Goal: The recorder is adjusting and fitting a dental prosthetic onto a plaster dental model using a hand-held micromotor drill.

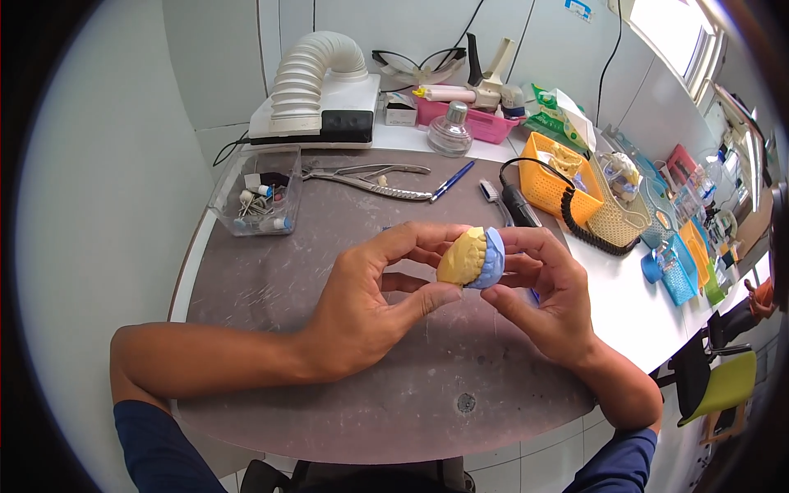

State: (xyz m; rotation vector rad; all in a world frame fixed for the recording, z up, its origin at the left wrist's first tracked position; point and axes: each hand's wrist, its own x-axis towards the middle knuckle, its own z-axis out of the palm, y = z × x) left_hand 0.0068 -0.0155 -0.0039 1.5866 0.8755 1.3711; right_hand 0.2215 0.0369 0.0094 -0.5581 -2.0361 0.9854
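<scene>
The scuffed grey-brown counter (312,427) is being occupied at its far left by a clear plastic box (290,185); metal pliers (386,189), a blue pen (452,181), a toothbrush (491,194) and a black corded handpiece (519,205) are being carried along its far side.

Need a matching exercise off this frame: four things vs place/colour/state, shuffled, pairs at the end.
Things
1. Pliers
2. Hose
3. Pen
4. Dental model

Descriptions
A. Blue, lying on the table
B. Yellow and blue, between the left hand and the right hand
C. Silvery, lying just right of the clear box
D. White, ribbed, bent in an arch

Pairs: 1-C; 2-D; 3-A; 4-B
</scene>
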